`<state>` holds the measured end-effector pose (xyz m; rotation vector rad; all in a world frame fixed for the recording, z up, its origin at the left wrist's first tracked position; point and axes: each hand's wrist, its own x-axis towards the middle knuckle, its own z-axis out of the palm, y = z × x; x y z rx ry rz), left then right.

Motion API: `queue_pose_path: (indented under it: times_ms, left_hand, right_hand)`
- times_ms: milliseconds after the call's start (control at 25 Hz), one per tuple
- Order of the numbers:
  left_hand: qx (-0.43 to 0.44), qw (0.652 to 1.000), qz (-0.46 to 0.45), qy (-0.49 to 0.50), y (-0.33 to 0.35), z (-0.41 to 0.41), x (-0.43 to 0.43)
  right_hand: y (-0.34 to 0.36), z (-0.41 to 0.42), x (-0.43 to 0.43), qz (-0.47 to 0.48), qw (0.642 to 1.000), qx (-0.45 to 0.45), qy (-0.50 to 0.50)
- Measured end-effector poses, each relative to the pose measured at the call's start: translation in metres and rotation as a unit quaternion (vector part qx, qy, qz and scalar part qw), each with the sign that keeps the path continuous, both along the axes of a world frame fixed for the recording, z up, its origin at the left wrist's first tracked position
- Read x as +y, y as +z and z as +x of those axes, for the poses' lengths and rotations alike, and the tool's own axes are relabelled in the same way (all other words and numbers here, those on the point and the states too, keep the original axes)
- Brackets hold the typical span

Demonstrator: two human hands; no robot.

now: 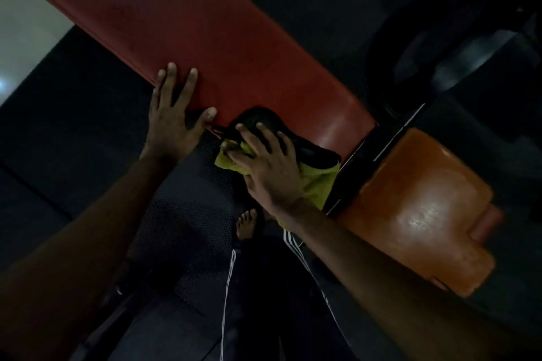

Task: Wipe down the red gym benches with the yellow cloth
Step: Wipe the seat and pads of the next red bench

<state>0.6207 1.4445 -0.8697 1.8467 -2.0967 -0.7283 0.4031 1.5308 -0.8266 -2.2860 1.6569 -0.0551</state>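
dark studded floor mat [187,214] underfoot; pale shiny floor [26,38] far left; black machine frame [469,38] upper right.

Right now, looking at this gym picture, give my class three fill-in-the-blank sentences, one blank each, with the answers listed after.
1. The right hand presses a ____ cloth against the bench's edge.
2. The left hand rests flat on the long ____ pad.
3. The foot on the floor is ____.
Missing words: yellow; red; bare.
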Motion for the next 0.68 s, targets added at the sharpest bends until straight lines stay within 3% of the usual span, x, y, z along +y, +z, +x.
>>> queue_pose_path:
  times_ms: [200, 360, 680]
  left_hand:
    - [0.011, 1.000, 0.016, 0.010, 0.003, 0.001, -0.002]
    - [0.022, 0.999, 0.005, 0.023, 0.001, -0.002, -0.001]
    - [-0.031, 0.995, -0.079, 0.058, 0.009, 0.001, -0.021]
  right_hand:
    - [-0.012, -0.043, 0.016, -0.015, 0.987, 0.040, 0.154]
    - [-0.010, -0.064, 0.029, 0.007, 0.990, 0.052, 0.128]
    - [-0.002, 0.000, -0.017, 0.017, 0.996, 0.022, 0.089]
